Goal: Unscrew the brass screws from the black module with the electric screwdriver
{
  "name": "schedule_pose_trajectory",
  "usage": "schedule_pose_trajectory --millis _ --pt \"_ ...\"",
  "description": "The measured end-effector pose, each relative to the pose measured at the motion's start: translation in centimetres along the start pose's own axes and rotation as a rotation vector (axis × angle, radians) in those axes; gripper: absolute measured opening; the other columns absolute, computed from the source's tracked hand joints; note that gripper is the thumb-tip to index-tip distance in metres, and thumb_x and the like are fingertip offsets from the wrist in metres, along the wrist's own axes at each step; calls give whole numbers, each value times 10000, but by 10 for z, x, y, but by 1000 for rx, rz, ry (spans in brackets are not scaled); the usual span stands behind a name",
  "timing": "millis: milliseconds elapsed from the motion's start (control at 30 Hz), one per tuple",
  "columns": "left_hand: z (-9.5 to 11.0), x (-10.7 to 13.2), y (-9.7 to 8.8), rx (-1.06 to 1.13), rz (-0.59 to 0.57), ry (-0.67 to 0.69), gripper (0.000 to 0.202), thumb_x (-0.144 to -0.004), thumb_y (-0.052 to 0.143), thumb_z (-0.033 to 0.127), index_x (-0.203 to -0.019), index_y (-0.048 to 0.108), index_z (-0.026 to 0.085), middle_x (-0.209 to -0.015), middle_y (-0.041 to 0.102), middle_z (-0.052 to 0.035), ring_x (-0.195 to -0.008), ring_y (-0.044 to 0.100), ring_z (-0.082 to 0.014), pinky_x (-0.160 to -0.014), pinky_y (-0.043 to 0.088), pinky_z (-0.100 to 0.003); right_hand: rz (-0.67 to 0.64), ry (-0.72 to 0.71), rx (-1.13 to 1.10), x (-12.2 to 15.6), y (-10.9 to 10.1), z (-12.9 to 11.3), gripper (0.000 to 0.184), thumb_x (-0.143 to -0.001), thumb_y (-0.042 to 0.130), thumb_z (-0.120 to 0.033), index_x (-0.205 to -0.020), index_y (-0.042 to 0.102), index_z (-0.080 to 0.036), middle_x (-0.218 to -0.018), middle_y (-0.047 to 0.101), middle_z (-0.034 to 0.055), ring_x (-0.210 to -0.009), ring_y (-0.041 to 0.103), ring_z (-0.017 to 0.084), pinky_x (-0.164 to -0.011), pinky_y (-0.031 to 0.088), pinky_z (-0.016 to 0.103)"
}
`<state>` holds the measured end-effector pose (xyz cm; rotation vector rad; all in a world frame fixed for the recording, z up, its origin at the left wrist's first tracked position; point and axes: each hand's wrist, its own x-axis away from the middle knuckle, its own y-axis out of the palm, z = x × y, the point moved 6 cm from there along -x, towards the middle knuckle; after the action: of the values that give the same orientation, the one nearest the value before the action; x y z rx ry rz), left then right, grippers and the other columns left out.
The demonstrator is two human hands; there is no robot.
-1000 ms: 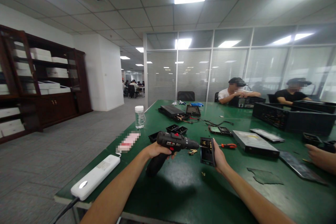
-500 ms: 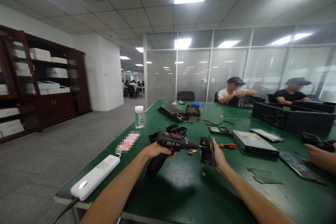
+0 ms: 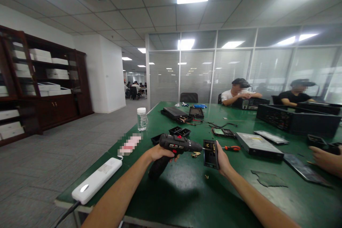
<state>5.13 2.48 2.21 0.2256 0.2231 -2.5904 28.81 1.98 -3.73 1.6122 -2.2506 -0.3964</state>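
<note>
My left hand [image 3: 161,154] is wrapped round the grip of a black cordless drill [image 3: 176,144] with red details. The drill lies level, its bit pointing right into a small black plastic case [image 3: 210,159] with brass-coloured parts inside. My right hand [image 3: 223,160] grips that case upright by its right side, above the table. Below the drill's chuck lies a small heap of brass pieces [image 3: 196,154], with one more loose brass piece [image 3: 206,177] nearer to me. Behind the drill sit black plastic cases [image 3: 179,131] like the held one.
On the green table [image 3: 184,205] are an orange screwdriver [image 3: 233,148], an optical drive [image 3: 259,146], a hard drive [image 3: 223,132] and a white power strip [image 3: 97,180]. A clear bottle [image 3: 142,120] stands at the left edge. Another person's hand [image 3: 326,158] is at the right.
</note>
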Motion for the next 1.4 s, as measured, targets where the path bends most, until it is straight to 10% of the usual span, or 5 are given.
schedule_pose_trajectory --millis 1400 --pt "-4 0 -3 29 9 21 306 -643 580 201 -911 565 55 -786 580 -107 -666 539 -162 -516 398 -223 -5 3 13 2 1 0 400 -656 489 -555 -669 577 -166 -513 602 16 -436 548 158 -470 441 284"
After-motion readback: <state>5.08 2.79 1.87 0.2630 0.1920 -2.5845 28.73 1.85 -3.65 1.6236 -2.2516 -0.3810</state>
